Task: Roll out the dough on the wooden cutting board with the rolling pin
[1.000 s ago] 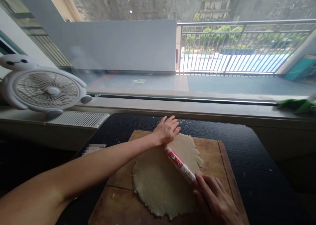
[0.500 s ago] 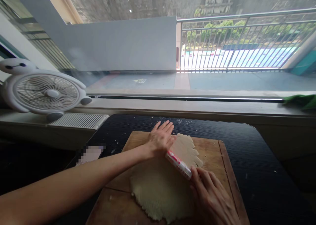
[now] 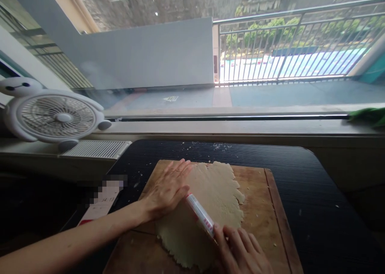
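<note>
From afar I view a black wood-grain table (image 3: 309, 210), a brown wooden board (image 3: 255, 190) and on it a pale, ragged-edged dough sheet (image 3: 218, 190); left hand (image 3: 168, 188), outstretched, and right hand (image 3: 242, 250), its grip unclear to me, at opposite ends of the red-and-white cylinder (image 3: 199, 214) atop the sheet

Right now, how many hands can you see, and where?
2: the left hand at the far end of the tube, the right hand at its near end.

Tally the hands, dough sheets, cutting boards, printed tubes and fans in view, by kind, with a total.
Left hand, right hand: 2
Dough sheet: 1
Wooden cutting board: 1
Printed tube: 1
Character-shaped fan: 1
Total: 6
</note>
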Tool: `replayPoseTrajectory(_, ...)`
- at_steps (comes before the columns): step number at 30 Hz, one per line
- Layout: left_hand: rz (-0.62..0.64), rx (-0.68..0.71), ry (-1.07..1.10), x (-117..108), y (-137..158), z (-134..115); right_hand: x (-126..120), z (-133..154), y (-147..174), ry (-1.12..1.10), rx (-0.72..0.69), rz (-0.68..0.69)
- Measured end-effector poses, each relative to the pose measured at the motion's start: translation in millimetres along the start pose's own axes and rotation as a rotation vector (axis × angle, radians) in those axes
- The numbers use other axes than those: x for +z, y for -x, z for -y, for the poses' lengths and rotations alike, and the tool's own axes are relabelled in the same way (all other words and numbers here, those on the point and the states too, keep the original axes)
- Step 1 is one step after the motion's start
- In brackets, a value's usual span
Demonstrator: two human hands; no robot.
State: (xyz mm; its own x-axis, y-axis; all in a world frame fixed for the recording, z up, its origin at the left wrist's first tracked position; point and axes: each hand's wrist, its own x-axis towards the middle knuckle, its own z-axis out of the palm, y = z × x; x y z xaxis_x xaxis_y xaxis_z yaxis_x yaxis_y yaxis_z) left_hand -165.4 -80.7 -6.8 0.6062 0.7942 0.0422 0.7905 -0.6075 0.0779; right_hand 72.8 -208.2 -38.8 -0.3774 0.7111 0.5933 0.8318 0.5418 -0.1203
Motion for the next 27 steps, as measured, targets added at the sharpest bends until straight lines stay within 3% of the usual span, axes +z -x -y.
replayPoseTrajectory(3,-0.013,-0.008,-0.007,0,-11,-4,-10,-8,-1,-0.016,-0.009,0.044)
replayPoseTrajectory(9,-0.007,0.085,0.070,8,-117,-32,-27,-36,15,0.143,0.040,0.141)
replayPoseTrajectory(12,0.009,0.091,0.107,9,-142,-40,-32,-39,16,0.215,0.053,0.210)
replayPoseTrajectory(15,-0.026,0.098,0.111,8,-119,-33,-29,-28,8,0.199,0.027,0.185)
replayPoseTrajectory(20,-0.032,0.081,0.078,2,-33,-8,-14,-3,-7,0.053,-0.027,0.093)
replayPoseTrajectory(22,-0.018,0.064,0.070,0,-15,-5,-12,0,-9,-0.001,-0.041,0.120)
replayPoseTrajectory(24,-0.019,0.063,0.064,-1,-20,-8,-14,-4,-9,-0.031,-0.036,0.154)
replayPoseTrajectory(27,-0.035,0.110,0.078,2,-65,-26,-21,-18,0,0.024,0.008,0.141)
